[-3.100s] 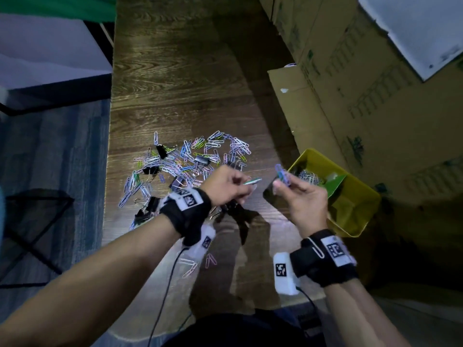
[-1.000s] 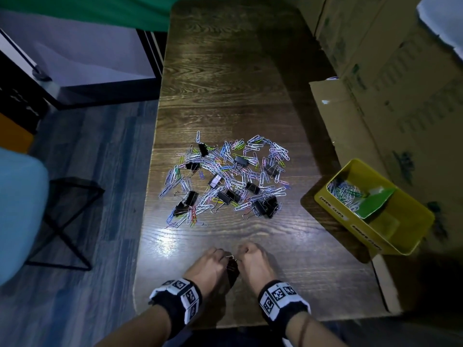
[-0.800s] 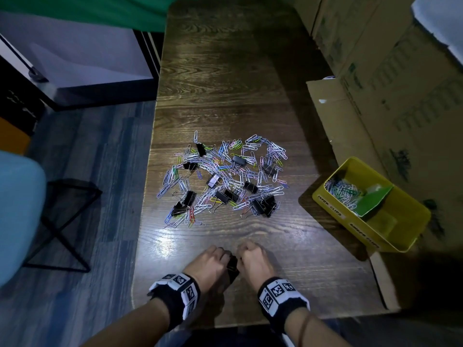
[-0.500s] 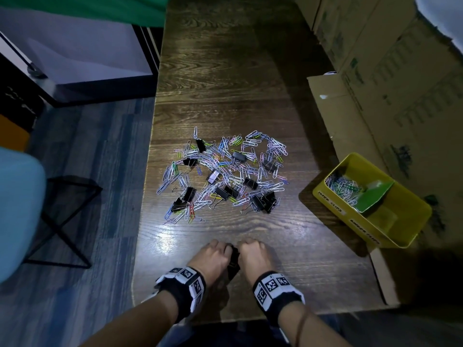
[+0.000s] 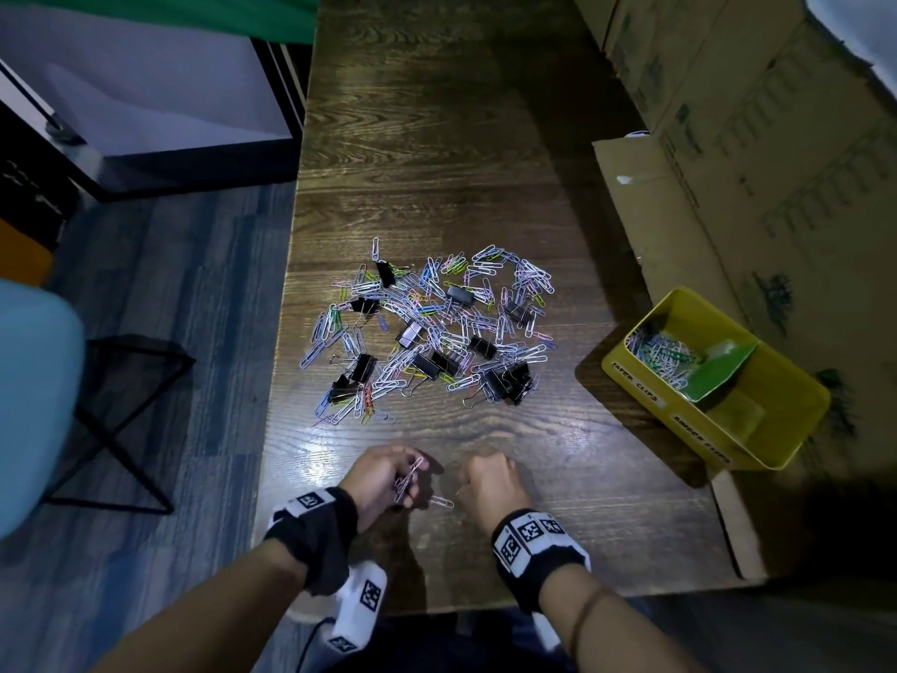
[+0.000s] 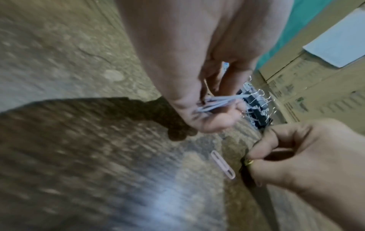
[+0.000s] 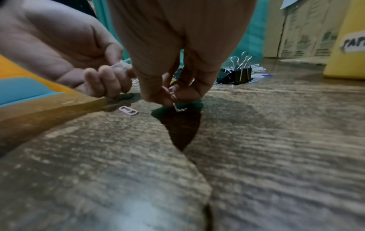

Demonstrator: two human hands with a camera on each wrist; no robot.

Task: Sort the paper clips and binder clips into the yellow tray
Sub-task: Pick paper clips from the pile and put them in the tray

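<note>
Near the table's front edge, my left hand grips a small bunch of pale paper clips. My right hand, curled into a fist beside it, pinches a small clip just above the wood; its kind is hard to tell. One pink paper clip lies loose on the table between the hands. A mixed pile of paper clips and black binder clips covers the table's middle. The yellow tray stands at the right edge, with paper clips in its far compartment and a green divider.
Cardboard boxes line the right side behind the tray. The wooden table is bare beyond the pile. A blue chair and a black metal frame stand on the floor at the left.
My hands were pressed together around a black clip; now they are apart. The left one holds paper clips, and a pink paper clip lies between them.
</note>
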